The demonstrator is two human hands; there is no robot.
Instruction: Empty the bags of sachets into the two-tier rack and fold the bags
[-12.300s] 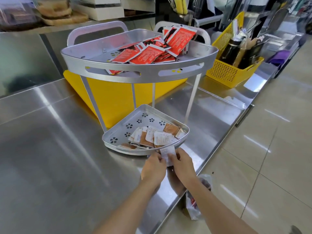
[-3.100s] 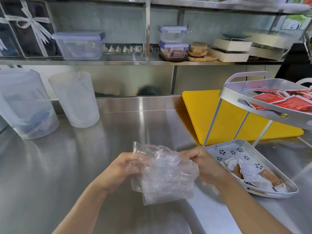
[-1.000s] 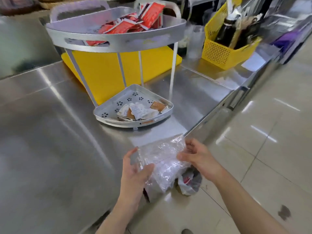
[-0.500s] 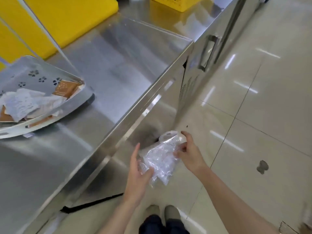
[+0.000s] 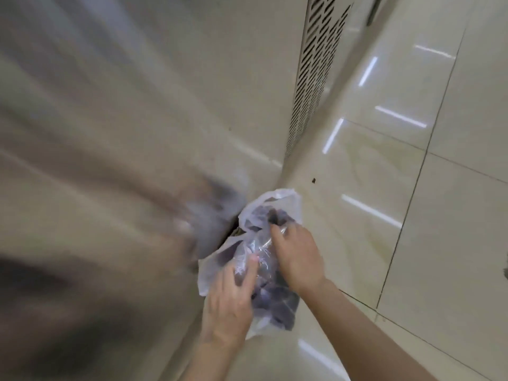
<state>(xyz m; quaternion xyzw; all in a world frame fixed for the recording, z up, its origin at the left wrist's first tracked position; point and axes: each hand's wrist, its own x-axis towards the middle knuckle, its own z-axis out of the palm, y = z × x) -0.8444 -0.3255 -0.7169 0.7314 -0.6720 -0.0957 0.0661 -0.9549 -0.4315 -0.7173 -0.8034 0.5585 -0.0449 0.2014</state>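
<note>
Clear bag (image 5: 209, 270), glossy cream floor (image 5: 453, 243)

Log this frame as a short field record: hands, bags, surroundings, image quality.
view: head camera, pointing steeply down beside the counter
left hand: fingers pressed on the clear plastic
right hand: fingers closed on the clear plastic from above
clear plastic bag: crumpled between both hands, at the mouth of the hanging bag
hanging bag: translucent white, open at the top, dark contents not identifiable
counter front: steel, heavily motion-blurred
vent panel: slotted, upper centre
floor: glossy tile
rack and sachets: not in view
</note>
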